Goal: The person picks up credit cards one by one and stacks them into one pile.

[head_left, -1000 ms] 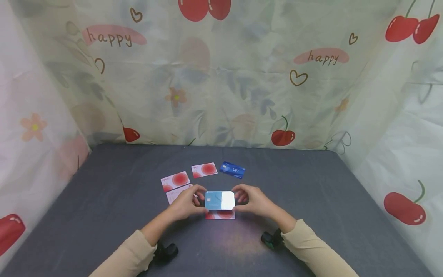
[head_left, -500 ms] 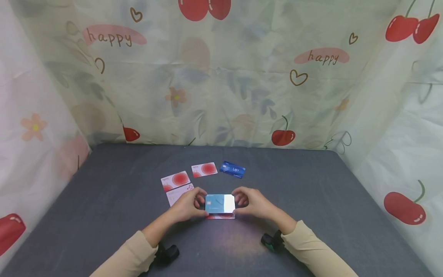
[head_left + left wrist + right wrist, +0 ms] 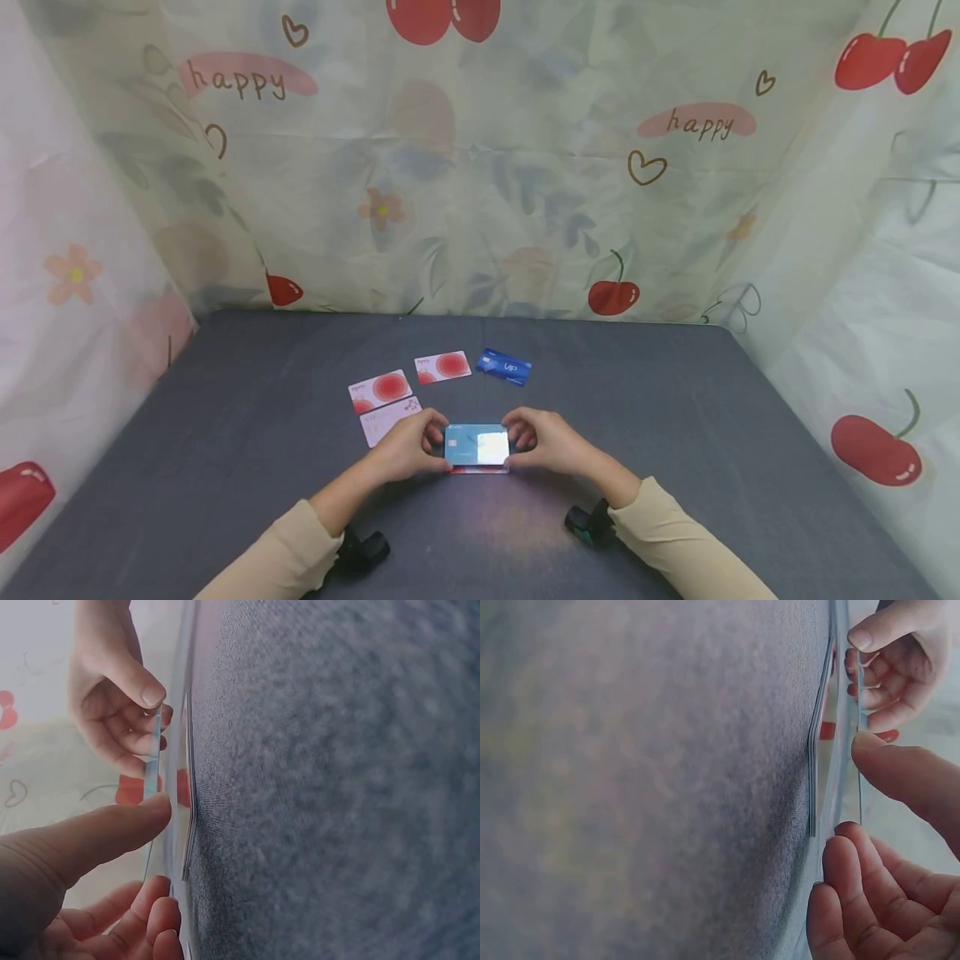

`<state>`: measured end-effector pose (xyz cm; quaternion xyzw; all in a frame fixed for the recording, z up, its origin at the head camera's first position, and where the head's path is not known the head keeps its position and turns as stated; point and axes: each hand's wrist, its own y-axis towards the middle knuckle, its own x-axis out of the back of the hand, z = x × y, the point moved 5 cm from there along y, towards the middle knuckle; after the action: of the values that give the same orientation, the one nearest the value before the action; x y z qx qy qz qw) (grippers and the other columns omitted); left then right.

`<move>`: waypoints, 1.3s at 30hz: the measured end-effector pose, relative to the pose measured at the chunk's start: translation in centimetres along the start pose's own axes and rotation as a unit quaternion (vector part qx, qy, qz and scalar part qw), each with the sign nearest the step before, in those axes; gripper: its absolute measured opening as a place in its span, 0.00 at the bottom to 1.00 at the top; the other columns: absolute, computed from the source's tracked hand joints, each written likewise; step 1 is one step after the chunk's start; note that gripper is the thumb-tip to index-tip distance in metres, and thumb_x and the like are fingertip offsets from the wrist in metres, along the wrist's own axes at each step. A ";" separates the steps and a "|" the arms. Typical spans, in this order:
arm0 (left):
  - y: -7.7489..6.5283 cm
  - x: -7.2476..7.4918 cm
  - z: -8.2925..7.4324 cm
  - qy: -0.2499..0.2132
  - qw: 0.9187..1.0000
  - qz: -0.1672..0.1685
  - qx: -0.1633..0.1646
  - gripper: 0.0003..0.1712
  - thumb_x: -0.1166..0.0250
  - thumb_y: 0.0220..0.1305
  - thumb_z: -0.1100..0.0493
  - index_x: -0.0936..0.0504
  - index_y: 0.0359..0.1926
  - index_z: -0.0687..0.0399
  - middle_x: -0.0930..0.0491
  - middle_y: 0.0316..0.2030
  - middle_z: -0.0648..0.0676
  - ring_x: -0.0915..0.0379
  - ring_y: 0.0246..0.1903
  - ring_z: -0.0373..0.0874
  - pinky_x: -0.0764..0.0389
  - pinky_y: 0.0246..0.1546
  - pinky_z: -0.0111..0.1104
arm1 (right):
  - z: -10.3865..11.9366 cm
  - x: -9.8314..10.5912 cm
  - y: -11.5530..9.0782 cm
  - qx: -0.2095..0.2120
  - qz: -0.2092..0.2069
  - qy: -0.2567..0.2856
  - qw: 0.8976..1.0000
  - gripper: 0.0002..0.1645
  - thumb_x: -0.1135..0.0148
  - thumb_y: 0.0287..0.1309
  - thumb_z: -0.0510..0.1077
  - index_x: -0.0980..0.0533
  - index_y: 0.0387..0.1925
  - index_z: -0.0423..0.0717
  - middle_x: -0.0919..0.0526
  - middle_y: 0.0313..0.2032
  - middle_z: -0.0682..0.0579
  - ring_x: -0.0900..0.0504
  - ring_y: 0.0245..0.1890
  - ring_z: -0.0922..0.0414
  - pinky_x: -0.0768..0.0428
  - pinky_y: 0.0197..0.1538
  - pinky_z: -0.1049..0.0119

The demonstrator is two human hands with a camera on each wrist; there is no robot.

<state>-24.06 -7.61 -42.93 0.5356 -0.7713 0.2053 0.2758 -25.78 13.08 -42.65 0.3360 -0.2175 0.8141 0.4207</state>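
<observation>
A light blue card with a bright glare patch hangs level between my two hands. My left hand pinches its left end between thumb and fingers, while the right hand pinches the right end. Just beneath lies a small stack of cards, its top one white and red, mostly covered in the head view. Both wrist views show a thin gap between the held card and the stack.
Two cards, one pink and red and one pale pink, lie left of the hands. Farther back are another red-patterned card and a dark blue VIP card. All rest on the dark grey table, before a printed curtain.
Both hands have brought the light blue card toward the person and down in the head view, so it covers more of the stack. The other cards have stayed put.
</observation>
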 end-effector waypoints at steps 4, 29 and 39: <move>0.0 0.0 -0.1 0.008 1.000 -0.001 0.001 0.29 0.24 0.41 0.61 0.25 0.47 0.62 0.24 0.32 0.54 0.32 0.29 0.41 0.29 0.31 0.26 | -0.1 -0.1 0.1 -0.012 0.003 -0.002 1.000 0.30 0.28 0.46 0.46 0.28 0.51 0.40 0.20 0.37 0.52 0.24 0.36 0.60 0.22 0.43 0.67; -0.2 -0.5 -0.2 0.040 0.999 0.012 0.010 0.29 0.24 0.40 0.61 0.23 0.46 0.63 0.25 0.33 0.54 0.33 0.29 0.41 0.30 0.31 0.28 | 0.0 -0.5 0.2 -0.028 0.021 -0.025 0.999 0.28 0.28 0.45 0.47 0.26 0.48 0.40 0.21 0.39 0.51 0.24 0.37 0.59 0.23 0.43 0.64; -0.2 -0.5 -0.3 0.051 0.999 0.008 0.002 0.29 0.23 0.39 0.61 0.23 0.45 0.65 0.24 0.33 0.55 0.34 0.29 0.41 0.30 0.29 0.27 | 0.0 -0.6 0.3 -0.036 0.019 -0.034 0.999 0.28 0.27 0.44 0.47 0.26 0.47 0.40 0.21 0.38 0.51 0.25 0.37 0.59 0.23 0.42 0.64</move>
<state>-23.71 -7.16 -43.00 0.5190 -0.7597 0.2363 0.3126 -25.82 12.57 -43.08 0.3437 -0.2675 0.8017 0.4093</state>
